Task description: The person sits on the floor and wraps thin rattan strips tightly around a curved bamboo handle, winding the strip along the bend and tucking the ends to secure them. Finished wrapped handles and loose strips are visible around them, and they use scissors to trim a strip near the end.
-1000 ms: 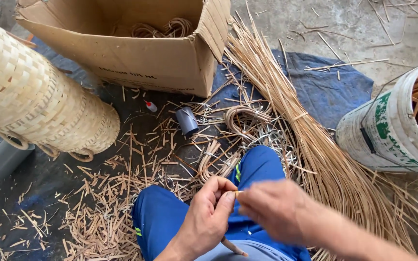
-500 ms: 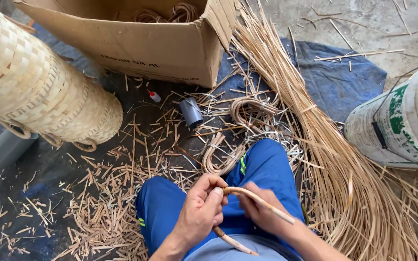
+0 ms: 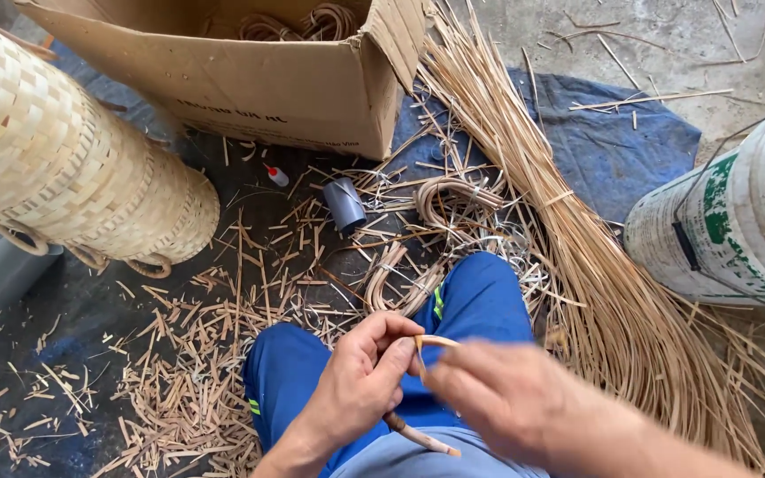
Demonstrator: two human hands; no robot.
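My left hand (image 3: 360,381) is closed around a thin bent rattan stick (image 3: 418,435) over my blue-trousered lap. The stick's lower end pokes out below the hand and its upper end curves over at the fingertips. My right hand (image 3: 511,403), blurred, pinches the stick's upper tip right beside the left fingers. Both hands touch each other at the stick. How the stick runs inside the left palm is hidden.
A long bundle of rattan strips (image 3: 568,239) fans out to the right over a blue cloth (image 3: 630,142). A cardboard box (image 3: 250,71) with coiled rattan stands ahead, woven baskets (image 3: 64,168) left, a white bucket (image 3: 728,221) right. Cut scraps (image 3: 197,354), a grey pipe piece (image 3: 345,204) and a small bottle (image 3: 276,175) litter the floor.
The long curved end of the stick that stuck out to the right has been drawn in; my right hand has moved up to the stick's tip at the left fingers.
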